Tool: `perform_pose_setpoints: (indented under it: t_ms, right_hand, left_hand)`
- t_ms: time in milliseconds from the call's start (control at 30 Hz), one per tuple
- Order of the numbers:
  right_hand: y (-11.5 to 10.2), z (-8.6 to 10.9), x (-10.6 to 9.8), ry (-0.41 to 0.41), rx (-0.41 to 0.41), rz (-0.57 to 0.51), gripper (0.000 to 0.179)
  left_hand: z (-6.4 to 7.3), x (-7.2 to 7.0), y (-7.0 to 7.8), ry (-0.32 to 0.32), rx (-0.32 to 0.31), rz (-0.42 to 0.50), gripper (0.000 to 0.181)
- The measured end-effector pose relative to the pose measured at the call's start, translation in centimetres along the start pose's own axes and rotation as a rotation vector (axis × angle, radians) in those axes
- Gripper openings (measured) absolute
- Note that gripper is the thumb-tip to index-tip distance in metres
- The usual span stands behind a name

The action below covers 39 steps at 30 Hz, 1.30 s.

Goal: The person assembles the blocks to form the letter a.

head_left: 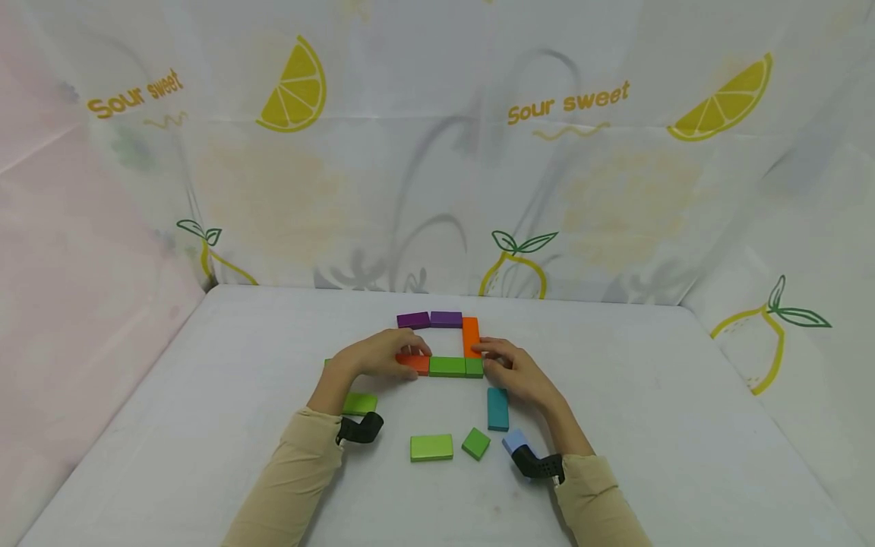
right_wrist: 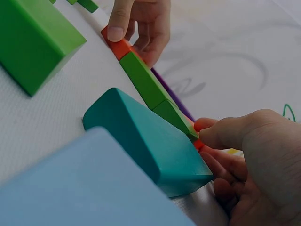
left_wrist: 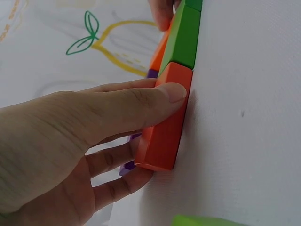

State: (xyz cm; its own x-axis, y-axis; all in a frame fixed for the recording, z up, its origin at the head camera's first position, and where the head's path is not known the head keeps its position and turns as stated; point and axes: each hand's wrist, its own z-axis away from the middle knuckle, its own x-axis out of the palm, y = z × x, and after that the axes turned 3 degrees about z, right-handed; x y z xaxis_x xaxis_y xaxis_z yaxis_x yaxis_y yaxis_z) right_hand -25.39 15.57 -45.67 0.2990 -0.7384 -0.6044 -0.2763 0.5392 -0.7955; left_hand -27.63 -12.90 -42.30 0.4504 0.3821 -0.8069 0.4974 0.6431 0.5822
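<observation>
Shiny red wooden-looking long block (left_wrist: 164,136): got pinched by left hand (head_left: 381,352), likely for a straight row (head_left: 447,367), maybe steadied by loose right hand (head_left: 517,374).

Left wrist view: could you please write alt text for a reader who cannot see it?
A person's left hand holds a red-orange block, set end to end with a green block on a white table. The right hand shows partly at the top edge.

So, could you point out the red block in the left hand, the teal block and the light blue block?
Red block (left_wrist: 163,141): left wrist view, lower half of its long face.
Teal block (head_left: 497,409): head view, middle of its top.
Light blue block (right_wrist: 96,183): right wrist view, its large visible face.
</observation>
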Motion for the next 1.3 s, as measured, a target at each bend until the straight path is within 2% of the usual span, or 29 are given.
perform_pose_setpoints:
  t_ms: [167, 433, 633, 1300]
  right_hand:
    - [-0.1, 0.0, 0.0, -0.001, -0.014, 0.013, 0.034]
    - [-1.4, 0.4, -0.2, -0.005, -0.040, 0.011, 0.035]
    - [-3.6, 1.1, -0.8, -0.022, -0.047, 0.000, 0.035]
    - [-4.1, 1.3, -0.9, -0.028, -0.021, 0.011, 0.035]
  left_hand:
    - [0.0, -0.1, 0.0, 0.000, -0.004, 0.000, 0.031]
    - [0.0, -0.1, 0.1, 0.006, -0.012, 0.007, 0.032]
    - [0.0, -0.1, 0.1, 0.006, -0.010, 0.014, 0.032]
    - [0.3, -0.3, 0.4, -0.011, -0.004, 0.021, 0.033]
